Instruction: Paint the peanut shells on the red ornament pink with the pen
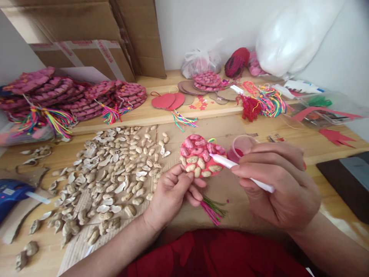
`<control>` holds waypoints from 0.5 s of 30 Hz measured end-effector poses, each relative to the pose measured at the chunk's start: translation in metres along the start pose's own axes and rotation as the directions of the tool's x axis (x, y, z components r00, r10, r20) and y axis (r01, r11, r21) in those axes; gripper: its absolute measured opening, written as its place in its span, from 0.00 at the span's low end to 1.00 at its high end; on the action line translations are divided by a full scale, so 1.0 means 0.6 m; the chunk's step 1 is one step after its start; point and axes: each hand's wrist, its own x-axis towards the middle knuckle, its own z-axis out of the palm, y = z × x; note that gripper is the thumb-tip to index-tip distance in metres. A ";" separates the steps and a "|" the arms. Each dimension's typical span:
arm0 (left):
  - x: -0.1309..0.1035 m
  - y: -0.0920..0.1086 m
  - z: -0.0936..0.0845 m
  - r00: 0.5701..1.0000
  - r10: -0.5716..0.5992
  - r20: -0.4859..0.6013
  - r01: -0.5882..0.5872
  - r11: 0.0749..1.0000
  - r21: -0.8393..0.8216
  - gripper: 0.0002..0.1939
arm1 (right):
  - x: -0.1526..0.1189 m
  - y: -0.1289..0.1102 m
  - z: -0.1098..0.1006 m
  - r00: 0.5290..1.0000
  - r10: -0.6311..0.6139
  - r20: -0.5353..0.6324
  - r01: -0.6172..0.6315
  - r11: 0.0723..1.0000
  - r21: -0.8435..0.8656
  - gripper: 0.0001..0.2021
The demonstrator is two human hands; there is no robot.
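Peanut disc [201, 156] between left fingers [185, 184]

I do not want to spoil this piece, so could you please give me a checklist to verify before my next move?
1. Red disc held by the left hand: ok.
2. White tool gripped in the right hand: ok.
3. Peanuts on the disc all pink: not ok, the lower ones are plain.
4. Tassel away from the tool's tip: ok, it lies lower down.
5. Enough pink left in the cup: cannot tell, the right hand partly hides it.
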 end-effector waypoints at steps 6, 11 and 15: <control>-0.001 0.003 0.000 1.000 -0.015 0.007 0.016 0.998 -0.062 0.09 | 0.002 0.003 -0.001 1.000 -0.021 -0.017 0.022 0.999 0.028 0.06; -0.001 0.006 0.003 1.000 -0.024 0.012 0.025 0.996 -0.082 0.09 | 0.004 0.003 -0.001 0.999 -0.051 -0.005 0.051 0.998 0.035 0.07; -0.002 0.007 0.004 1.000 -0.031 0.000 0.031 0.995 -0.097 0.09 | 0.004 0.001 -0.003 0.999 -0.053 -0.006 0.053 0.998 0.039 0.06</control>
